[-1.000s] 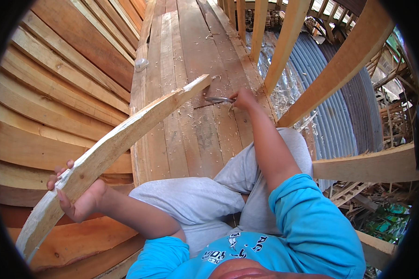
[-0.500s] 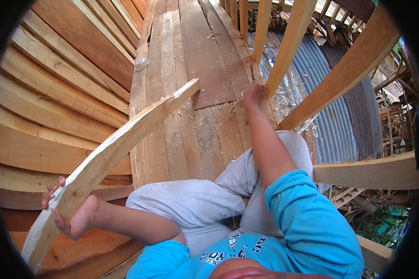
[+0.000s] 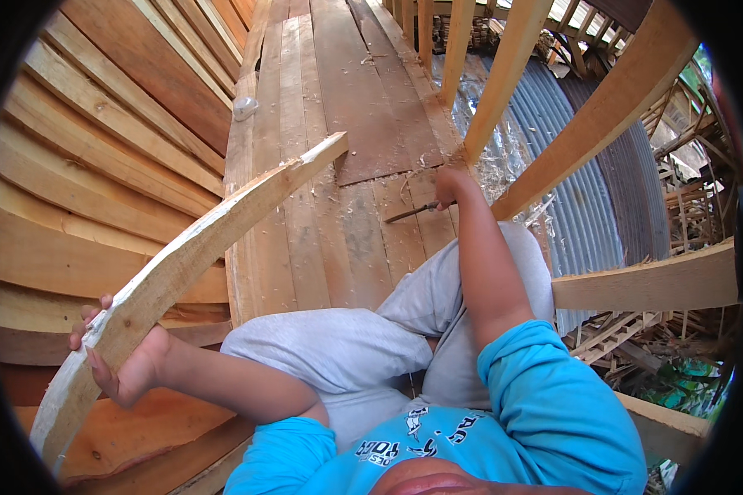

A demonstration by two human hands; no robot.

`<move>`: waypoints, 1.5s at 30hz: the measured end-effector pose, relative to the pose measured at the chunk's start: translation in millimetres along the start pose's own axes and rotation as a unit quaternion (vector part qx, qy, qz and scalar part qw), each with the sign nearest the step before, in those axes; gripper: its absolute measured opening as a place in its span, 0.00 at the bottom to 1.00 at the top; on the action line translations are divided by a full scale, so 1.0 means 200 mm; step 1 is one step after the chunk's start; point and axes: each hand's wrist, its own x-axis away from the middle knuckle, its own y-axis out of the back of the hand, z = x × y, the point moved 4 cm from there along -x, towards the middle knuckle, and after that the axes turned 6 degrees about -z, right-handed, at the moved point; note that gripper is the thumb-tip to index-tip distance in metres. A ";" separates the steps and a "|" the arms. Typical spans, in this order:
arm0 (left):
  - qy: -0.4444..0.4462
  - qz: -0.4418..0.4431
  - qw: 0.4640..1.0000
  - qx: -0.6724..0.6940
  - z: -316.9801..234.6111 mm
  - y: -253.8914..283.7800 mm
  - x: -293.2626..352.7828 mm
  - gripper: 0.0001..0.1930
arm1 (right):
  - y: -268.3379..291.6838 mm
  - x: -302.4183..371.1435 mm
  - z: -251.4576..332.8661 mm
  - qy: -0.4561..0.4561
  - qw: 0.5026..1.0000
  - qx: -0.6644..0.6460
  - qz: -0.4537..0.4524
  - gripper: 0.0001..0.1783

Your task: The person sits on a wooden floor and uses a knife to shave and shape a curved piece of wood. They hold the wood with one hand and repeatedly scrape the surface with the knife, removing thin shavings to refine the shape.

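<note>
A long wooden beam (image 3: 202, 256) with a pale, rough-hewn upper edge runs slantwise from the lower left to the middle of the floor. Near its lower left end, my left hand (image 3: 144, 367) wraps round it, fingers on the far side and thumb on the near side. To the right of the beam, my right hand (image 3: 452, 188) is closed on a slim dark bladed tool (image 3: 410, 213), which points left over the floorboards. The tool is apart from the beam. Its handle is mostly hidden in my fingers, and its exact kind cannot be made out.
Wood shavings lie over the plank floor (image 3: 289, 247). Stacked boards (image 3: 99, 173) line the left side. A small clear container (image 3: 245, 108) sits by them. Upright posts (image 3: 508, 78) stand at the right edge, with corrugated metal sheets (image 3: 570, 181) beyond and below.
My right hand has turned and drawn slightly nearer, so the dark tool now shows pointing left. My left hand keeps its grip on the beam, which has barely shifted.
</note>
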 end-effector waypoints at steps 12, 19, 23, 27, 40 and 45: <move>0.050 -0.024 0.998 0.030 0.03 0.01 0.01 0.18 | 0.10 0.14 -0.02 -0.140 0.950 -0.158 -0.230 0.12; 0.033 -0.024 0.999 0.021 0.03 0.03 -0.01 0.24 | 0.09 0.00 0.08 -0.268 0.903 -0.238 -0.238 0.13; 0.016 -0.040 0.999 0.009 0.03 0.02 0.00 0.22 | 0.15 0.04 -0.07 -0.500 0.747 -0.294 -0.326 0.12; 0.029 -0.033 0.999 0.006 0.04 0.02 -0.01 0.21 | 0.14 -0.02 -0.08 -0.395 0.756 -0.349 -0.389 0.11; 0.040 0.006 0.999 0.011 0.15 0.01 0.01 0.20 | 0.19 -0.05 -0.10 -0.377 0.759 -0.385 -0.365 0.14; 0.033 -0.037 0.999 -0.001 0.15 0.02 0.02 0.21 | 0.22 -0.07 0.10 -0.227 0.913 -0.253 -0.224 0.16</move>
